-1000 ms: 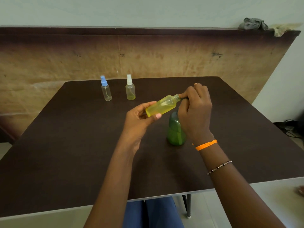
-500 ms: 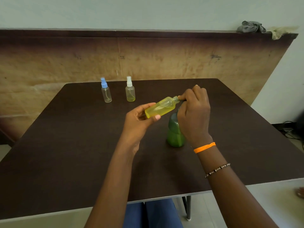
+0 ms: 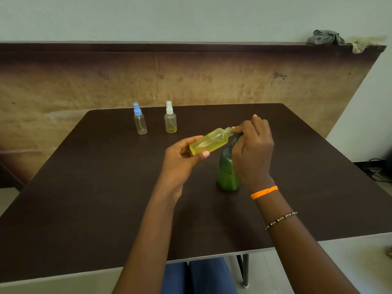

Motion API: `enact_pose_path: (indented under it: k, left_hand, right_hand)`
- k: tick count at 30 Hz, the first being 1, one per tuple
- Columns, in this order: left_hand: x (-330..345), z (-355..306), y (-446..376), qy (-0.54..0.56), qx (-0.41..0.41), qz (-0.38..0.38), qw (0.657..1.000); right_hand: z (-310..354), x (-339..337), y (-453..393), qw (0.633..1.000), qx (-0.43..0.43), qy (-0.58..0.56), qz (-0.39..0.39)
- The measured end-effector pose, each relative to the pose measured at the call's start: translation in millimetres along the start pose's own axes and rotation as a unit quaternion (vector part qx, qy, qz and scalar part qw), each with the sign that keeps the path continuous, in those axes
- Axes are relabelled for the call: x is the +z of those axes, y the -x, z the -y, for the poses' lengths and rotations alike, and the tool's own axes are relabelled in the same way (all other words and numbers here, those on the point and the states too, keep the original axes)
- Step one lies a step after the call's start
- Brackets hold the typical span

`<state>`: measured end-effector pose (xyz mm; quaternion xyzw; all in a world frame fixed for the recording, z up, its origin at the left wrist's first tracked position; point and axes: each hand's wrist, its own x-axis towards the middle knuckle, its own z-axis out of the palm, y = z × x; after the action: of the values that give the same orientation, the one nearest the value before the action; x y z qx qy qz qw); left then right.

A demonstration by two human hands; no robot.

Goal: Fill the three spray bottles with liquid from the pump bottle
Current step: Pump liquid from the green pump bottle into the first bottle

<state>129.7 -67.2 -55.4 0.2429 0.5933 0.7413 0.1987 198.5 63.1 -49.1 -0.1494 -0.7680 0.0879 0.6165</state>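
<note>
While left hand (image 3: 180,158) grips tilted yellow bottle (image 3: 209,141) at desk (image 3: 84,198) centre | right hand (image 3: 252,149) presses green pump bottle (image 3: 228,170), 3 o'clock of it | keep nozzle touching neck, pump slowly.

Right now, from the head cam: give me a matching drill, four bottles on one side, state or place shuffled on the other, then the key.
Things:
1. blue-capped spray bottle
2. white-capped spray bottle
3. yellow bottle
4. green pump bottle

States:
A. tilted, uncapped, gripped by the left hand
B. upright, looks empty
C. upright under the right hand
D. upright, a little yellowish liquid at the bottom

Pairs: 1-B, 2-D, 3-A, 4-C
</note>
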Motion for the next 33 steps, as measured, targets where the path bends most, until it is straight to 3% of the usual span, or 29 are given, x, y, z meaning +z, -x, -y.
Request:
enact_pose_path:
  k: [10, 18, 26, 33]
  left_hand:
    - [-1, -1, -3, -0.013, 0.001, -0.008, 1.0]
    - [-3, -2, -1, -0.012, 0.006, -0.003, 1.0]
    - [0, 2, 0, -0.006, 0.001, 0.003, 1.0]
    - [-3, 0, -3, -0.007, 0.002, 0.004, 1.0]
  right_hand:
    - [-3, 8, 8, 0.999, -0.008, 0.011, -0.037]
    - [13, -4, -9, 0.999, -0.001, -0.002, 0.04]
    - [5, 1, 20, 1.0, 0.007, -0.014, -0.013]
    - [7, -2, 0, 0.999, 0.016, -0.014, 0.026]
